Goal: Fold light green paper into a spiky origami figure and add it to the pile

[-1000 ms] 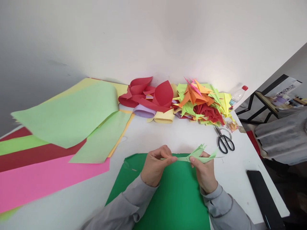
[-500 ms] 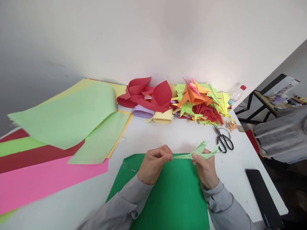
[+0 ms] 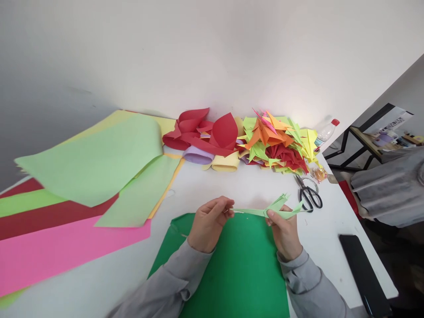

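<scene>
A folded light-green paper figure (image 3: 270,209) is held just above a dark green sheet (image 3: 238,265) on the white table (image 3: 232,187). My left hand (image 3: 208,223) pinches its thin left tip between thumb and fingers. My right hand (image 3: 285,234) grips the wider middle part, where several pointed flaps stick up and to the right. Both grey sleeves lie over the green sheet.
Black scissors (image 3: 309,194) lie right of the hands. A pile of folded paper figures (image 3: 278,141) and curled red, purple and yellow sheets (image 3: 212,137) line the wall. Large coloured sheets (image 3: 82,190) cover the left. A black phone (image 3: 362,271) lies at the right edge, a bottle (image 3: 326,131) behind.
Both hands have lifted slightly and moved away from me with the paper figure. My left hand has slid out toward the thin tip, stretching it.
</scene>
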### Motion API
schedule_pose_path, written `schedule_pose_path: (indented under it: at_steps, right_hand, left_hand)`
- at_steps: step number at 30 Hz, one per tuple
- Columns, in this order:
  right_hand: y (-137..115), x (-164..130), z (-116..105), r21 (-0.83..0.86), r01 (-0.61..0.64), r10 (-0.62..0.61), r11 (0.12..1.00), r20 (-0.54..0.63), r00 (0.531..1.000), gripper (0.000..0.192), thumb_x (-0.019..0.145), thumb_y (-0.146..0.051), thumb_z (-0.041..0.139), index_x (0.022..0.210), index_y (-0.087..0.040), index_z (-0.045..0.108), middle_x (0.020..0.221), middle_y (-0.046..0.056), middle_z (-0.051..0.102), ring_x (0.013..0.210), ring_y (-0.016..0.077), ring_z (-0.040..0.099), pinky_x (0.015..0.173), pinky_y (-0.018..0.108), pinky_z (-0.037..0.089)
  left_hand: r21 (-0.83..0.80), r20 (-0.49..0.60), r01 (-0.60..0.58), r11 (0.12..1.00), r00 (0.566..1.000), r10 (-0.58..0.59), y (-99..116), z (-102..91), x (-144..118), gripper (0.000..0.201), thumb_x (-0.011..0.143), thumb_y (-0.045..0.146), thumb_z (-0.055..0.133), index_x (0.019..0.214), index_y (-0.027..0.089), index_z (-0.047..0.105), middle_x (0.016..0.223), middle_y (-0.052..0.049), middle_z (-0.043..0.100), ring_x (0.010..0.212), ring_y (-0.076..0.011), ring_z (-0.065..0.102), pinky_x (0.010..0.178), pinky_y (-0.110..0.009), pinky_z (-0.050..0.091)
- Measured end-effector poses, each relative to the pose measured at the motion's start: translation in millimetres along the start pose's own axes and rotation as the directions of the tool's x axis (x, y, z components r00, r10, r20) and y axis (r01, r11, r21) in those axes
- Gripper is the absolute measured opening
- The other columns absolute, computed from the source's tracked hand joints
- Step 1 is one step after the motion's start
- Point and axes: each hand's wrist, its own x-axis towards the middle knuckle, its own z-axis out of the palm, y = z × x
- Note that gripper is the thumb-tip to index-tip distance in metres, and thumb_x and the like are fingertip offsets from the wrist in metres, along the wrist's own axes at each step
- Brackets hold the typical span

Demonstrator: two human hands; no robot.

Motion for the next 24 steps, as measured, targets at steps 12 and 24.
schedule_pose_path:
  at_steps: [12,24]
  right_hand:
    - [-0.4,3.3,-2.6,0.057,-0.039,0.040,0.998,-0.011,0.999,0.027,0.066,-0.024,0.081,0.057,-0.016,0.056,0.048,-0.005,0.050,0.047,0.0082,0.043,0.048,0.023,0.034]
    - [-0.7,3.8,-3.2,0.049,-0.057,0.059,0.997,-0.029,0.998,0.028,0.065,-0.024,0.081,0.058,-0.017,0.055,0.048,-0.006,0.049,0.048,0.0088,0.043,0.049,0.024,0.035]
  left_hand:
    - [0.101,0.217,-0.175,0.979,0.965,0.150,3.3,1.0,-0.6,0.011,0.059,0.024,0.085,0.066,0.020,0.076,0.067,-0.003,0.064,0.053,-0.0128,0.059,0.050,-0.027,0.050]
    - [0.111,0.281,-0.220,0.969,0.943,0.181,1.6,-0.7,2.4,0.008,0.063,0.022,0.083,0.067,0.020,0.077,0.067,-0.003,0.063,0.054,-0.0136,0.060,0.049,-0.028,0.052]
